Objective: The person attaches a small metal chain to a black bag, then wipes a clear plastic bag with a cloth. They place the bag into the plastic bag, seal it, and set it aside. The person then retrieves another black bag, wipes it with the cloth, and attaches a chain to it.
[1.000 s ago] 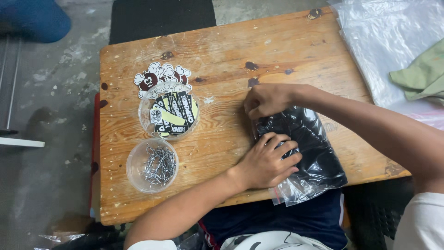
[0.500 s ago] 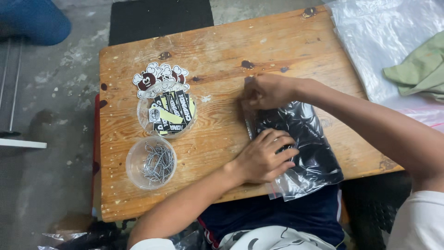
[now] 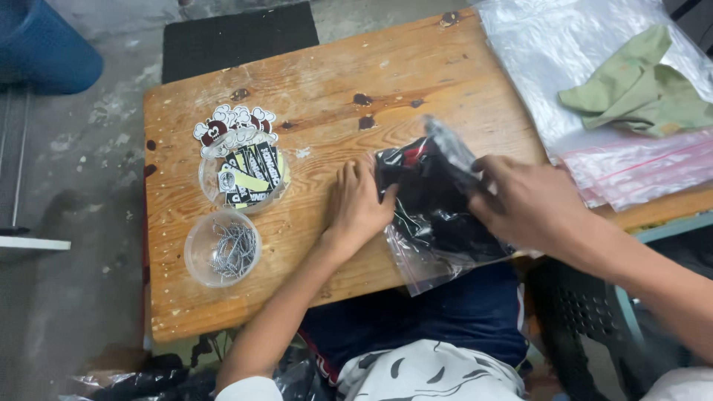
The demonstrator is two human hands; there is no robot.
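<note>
Since the earlier frames, both hands have been shifted: the right hand (image 3: 531, 204), previously at the far end of the clear plastic bag holding a folded black garment (image 3: 438, 204), is now laid over the bag's right side, and the left hand (image 3: 358, 202), previously on top of the bag, is now pressed against its left side. One end of the bag has been lifted off the scratched wooden desk (image 3: 416, 74) and is tilted up.

Only the head view is given. The right hand's fingers are curled around the bag, gripping it. The left hand's fingers are held together and nearly straight, flat on the desk and touching the bag. The bag is placed at the desk's near edge, right of centre, with one corner hanging over that edge.

Toward the desk's left edge, a round clear container of printed stickers (image 3: 243, 178) is seen, and just nearer a round clear container of small metal hooks (image 3: 223, 249). At the right edge, a stack of clear zip bags (image 3: 564, 52) is spread, with a crumpled green cloth (image 3: 639, 85) on it.
</note>
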